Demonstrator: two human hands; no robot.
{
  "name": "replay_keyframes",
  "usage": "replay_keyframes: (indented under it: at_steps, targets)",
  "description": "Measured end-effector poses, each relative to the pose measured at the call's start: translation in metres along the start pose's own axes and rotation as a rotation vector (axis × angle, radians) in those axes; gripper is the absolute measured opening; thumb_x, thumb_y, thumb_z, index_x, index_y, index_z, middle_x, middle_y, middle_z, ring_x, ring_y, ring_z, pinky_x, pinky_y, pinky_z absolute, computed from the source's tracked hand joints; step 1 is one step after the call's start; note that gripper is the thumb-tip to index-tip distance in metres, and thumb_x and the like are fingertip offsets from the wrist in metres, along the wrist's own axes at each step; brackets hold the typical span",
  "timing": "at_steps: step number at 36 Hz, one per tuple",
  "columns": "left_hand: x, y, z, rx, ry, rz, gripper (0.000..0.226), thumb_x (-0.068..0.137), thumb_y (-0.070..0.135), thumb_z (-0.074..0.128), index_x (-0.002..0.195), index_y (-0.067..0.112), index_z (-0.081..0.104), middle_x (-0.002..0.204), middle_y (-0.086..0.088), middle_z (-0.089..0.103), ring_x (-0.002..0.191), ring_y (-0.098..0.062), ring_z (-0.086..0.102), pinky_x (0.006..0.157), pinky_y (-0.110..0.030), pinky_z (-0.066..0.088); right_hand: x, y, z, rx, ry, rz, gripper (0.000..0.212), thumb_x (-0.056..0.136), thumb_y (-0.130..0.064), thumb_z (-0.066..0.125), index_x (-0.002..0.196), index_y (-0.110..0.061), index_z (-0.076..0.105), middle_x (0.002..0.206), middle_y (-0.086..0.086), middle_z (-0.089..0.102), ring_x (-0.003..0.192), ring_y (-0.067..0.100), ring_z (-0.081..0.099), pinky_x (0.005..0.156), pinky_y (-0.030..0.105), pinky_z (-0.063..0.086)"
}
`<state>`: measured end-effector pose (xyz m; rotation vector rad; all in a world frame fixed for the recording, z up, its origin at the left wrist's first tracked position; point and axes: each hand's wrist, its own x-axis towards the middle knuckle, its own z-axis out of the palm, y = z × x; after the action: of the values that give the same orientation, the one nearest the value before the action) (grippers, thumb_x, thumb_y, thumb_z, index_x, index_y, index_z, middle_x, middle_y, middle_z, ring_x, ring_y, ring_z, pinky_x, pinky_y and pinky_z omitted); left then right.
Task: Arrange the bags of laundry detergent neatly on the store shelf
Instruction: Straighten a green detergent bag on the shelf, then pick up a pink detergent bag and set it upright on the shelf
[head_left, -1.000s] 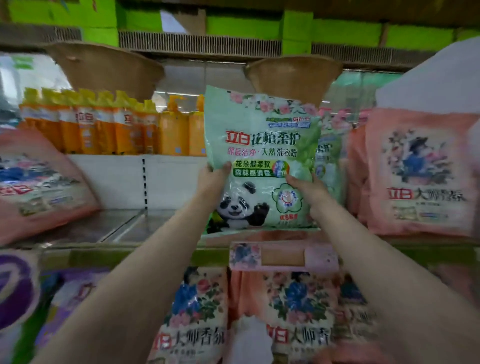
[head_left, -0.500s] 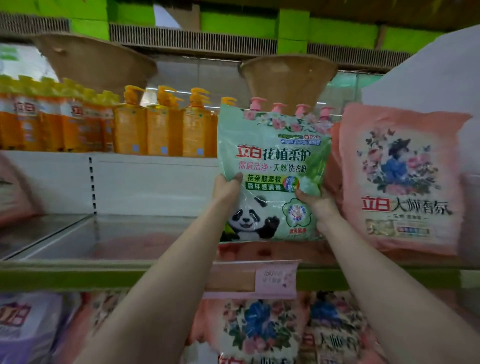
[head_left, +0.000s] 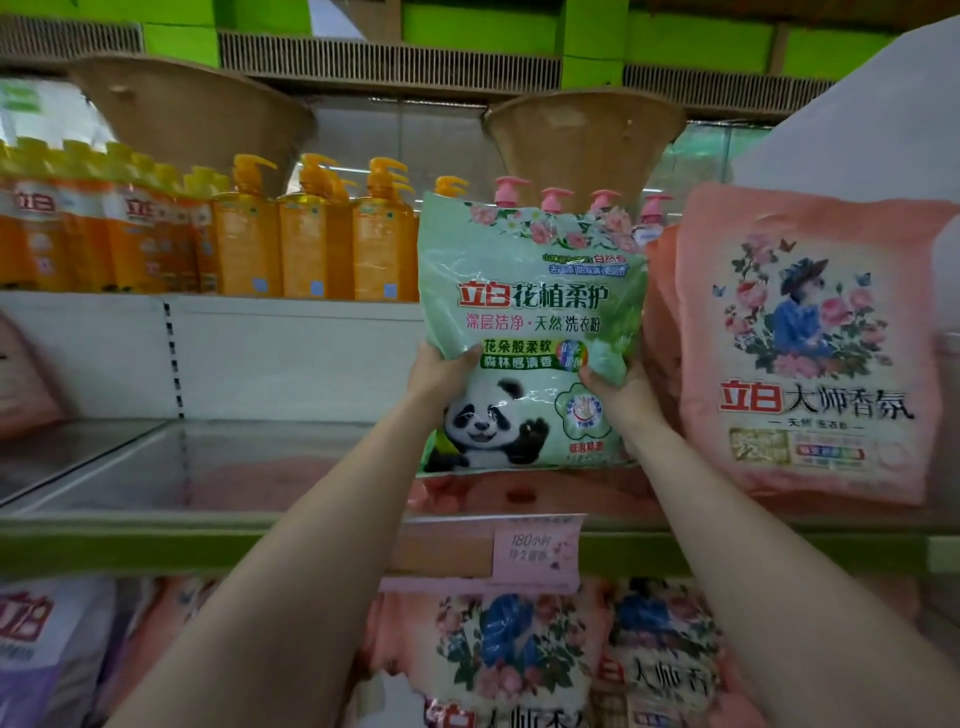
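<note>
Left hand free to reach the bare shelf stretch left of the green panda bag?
Probably not yet: the left hand grips the green panda bag, as does the right hand. The shelf there looks unobstructed.

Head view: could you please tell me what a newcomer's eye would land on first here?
First, the green panda bag at centre, held upright over the shelf by the left hand and right hand, one on each side. Next, the pink bag standing just to its right. Then the row of orange bottles on the higher shelf to the left.
</note>
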<state>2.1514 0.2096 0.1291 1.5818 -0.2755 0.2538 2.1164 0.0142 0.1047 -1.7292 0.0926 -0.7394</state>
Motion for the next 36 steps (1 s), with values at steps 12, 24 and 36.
replay_keyframes:
  at_steps: [12,24,36]
  targets:
    - [-0.044,0.004,-0.045,0.608,-0.118,-0.073,0.075,0.081,0.036,0.072,0.137,0.003,0.035,0.134,-0.014,0.050,0.122,-0.030,0.048,0.098,-0.038,0.041,-0.039,-0.022,0.011,-0.656,0.161,0.076,0.063,0.096,-0.031,0.051,0.141,0.004,0.023,0.149,0.021,0.022,0.137,0.036,0.023,0.108,0.047,0.028]
    - [-0.089,0.023,-0.117,1.161,-0.185,0.169,0.060,0.086,0.036,0.066,0.132,0.008,0.039,0.124,-0.012,0.056,0.112,-0.029,0.053,0.081,-0.035,0.043,-0.113,-0.066,0.055,-0.890,-0.194,-0.042,0.061,0.091,-0.041,0.056,0.138,-0.006,0.037,0.143,0.016,0.034,0.130,0.033,0.036,0.102,0.045,0.037]
    - [-0.136,0.045,-0.250,1.465,-0.115,0.176,0.049,0.088,0.035,0.061,0.125,0.008,0.045,0.124,-0.011,0.053,0.111,-0.030,0.054,0.082,-0.037,0.046,-0.189,-0.135,0.148,-1.157,-0.574,-0.444,0.056,0.092,-0.041,0.056,0.137,-0.012,0.039,0.140,0.009,0.043,0.123,0.030,0.047,0.099,0.044,0.043]
